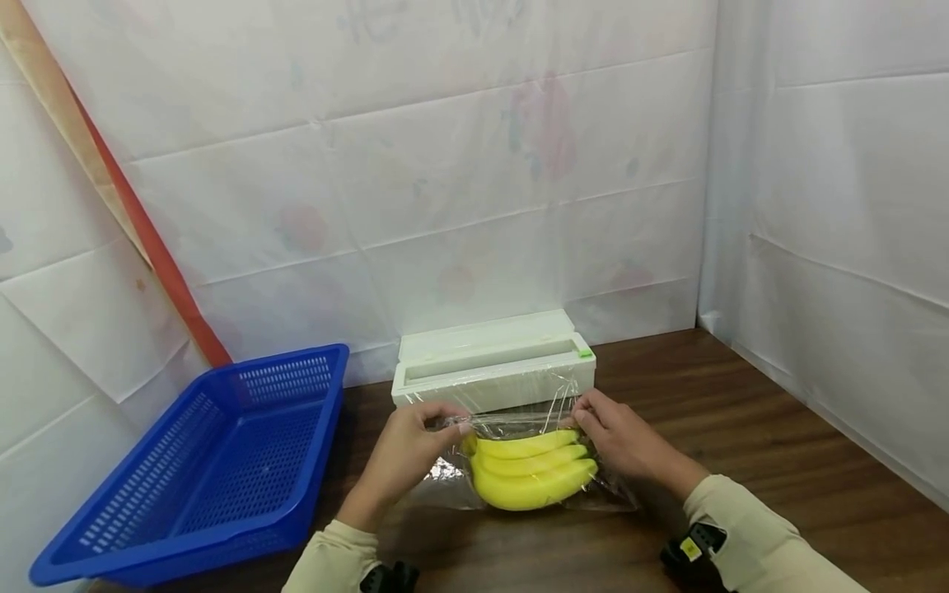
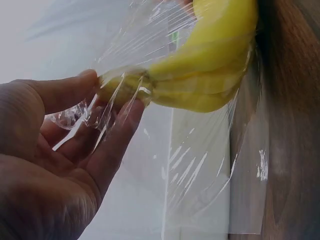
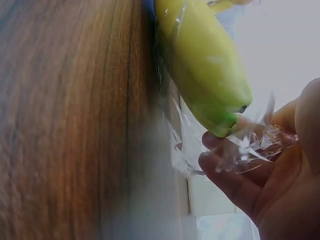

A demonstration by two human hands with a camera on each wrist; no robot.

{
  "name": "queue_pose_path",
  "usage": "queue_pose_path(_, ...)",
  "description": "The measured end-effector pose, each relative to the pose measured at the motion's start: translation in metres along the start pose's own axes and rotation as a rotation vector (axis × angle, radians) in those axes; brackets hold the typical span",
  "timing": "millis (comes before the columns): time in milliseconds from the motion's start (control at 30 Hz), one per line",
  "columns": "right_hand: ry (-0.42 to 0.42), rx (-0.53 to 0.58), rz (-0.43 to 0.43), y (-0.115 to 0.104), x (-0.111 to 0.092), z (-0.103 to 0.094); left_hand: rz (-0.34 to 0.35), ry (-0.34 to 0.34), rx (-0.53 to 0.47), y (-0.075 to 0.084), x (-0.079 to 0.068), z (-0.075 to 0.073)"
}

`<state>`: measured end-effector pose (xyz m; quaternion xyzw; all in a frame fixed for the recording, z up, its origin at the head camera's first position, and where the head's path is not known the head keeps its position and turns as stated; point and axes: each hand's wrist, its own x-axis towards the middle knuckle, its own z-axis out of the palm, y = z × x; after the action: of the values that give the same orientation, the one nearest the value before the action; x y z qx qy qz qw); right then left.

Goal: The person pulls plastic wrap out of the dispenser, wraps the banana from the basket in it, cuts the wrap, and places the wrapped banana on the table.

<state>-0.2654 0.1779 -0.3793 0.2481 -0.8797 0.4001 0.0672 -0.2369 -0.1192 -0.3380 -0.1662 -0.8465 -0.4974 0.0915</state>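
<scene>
A bunch of yellow bananas [image 1: 530,482] lies in front of the person, with clear plastic wrap [image 1: 445,492] around and under it. At the stem end, the left hand [image 1: 410,451] pinches the wrap between thumb and fingers; in the left wrist view the stem [image 2: 122,86] shows between them through the film. The right hand [image 1: 619,432] pinches gathered film at the far edge near the greenish banana tips [image 3: 225,122]. Crumpled wrap [image 3: 250,147] bunches inside its fingers. Behind the bananas, more film stretches up to the open white wrap box [image 1: 497,387].
A blue plastic basket [image 1: 296,494] with slotted sides stands to the left on the dark wooden table [image 1: 778,478]. White sheeting [image 1: 445,181] hangs behind and at the right. A red and tan strip [image 1: 159,255] slants down behind the basket.
</scene>
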Motion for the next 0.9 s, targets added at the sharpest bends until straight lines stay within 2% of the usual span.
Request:
queue_pose_path(133,0.024,-0.017,-0.009,0.001,0.0,0.001,-0.038,-0.015,-0.078,-0.001,0.001,0.0)
queue_pose_path(333,0.039,-0.037,0.002,0.002,0.001,0.002,-0.046,0.044,-0.124,-0.007,0.002,0.002)
queue_pose_path(533,0.012,-0.047,0.007,0.001,0.0,0.001,-0.133,0.079,-0.246,-0.014,0.002,0.006)
queue_pose_path(600,0.011,-0.048,0.008,0.001,0.0,0.001,-0.141,0.091,-0.288,-0.015,0.003,0.007)
queue_pose_path(667,0.01,-0.045,0.012,0.002,0.0,0.001,-0.124,0.094,-0.326,-0.016,0.003,0.008)
queue_pose_path(733,0.014,-0.044,0.02,0.002,0.001,0.0,-0.09,0.088,-0.316,-0.017,0.004,0.007)
queue_pose_path(900,0.014,-0.038,0.015,0.002,0.002,-0.001,-0.045,0.022,-0.296,-0.017,0.002,0.004)
